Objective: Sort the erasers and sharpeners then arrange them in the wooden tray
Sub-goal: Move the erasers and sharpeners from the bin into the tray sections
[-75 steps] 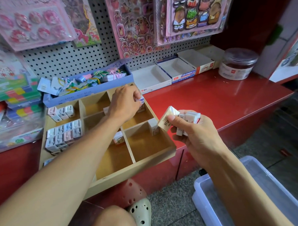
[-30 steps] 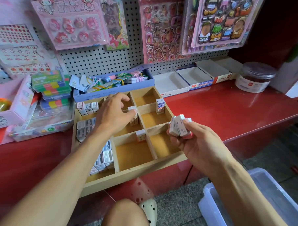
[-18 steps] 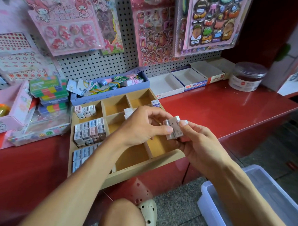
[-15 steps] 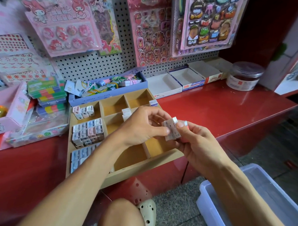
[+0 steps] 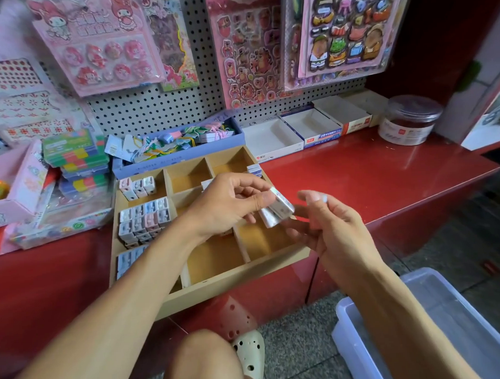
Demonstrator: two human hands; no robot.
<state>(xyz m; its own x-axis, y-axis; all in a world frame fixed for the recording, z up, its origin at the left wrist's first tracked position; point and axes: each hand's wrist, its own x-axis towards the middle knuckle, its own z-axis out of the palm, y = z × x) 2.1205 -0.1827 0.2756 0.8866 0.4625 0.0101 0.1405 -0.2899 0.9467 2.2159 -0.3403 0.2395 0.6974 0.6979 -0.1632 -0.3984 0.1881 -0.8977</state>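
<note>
left hand (image 5: pixel 229 203) now pinching erasers (image 5: pixel 275 211), pulled from right hand (image 5: pixel 327 226), fingers loosened open

Both hands (image 5: pixel 275 214) hover over the right side of the compartmented wooden tray (image 5: pixel 233 284) on the glossy red counter (image 5: pixel 371 178). Its middle and right compartments lie mostly bare. Small boxy sharpeners (image 5: pixel 142 219) fill the left column. Behind, a long blue box (image 5: pixel 181 156) and white cardboard boxes (image 5: pixel 272 139) hem it in.
</note>
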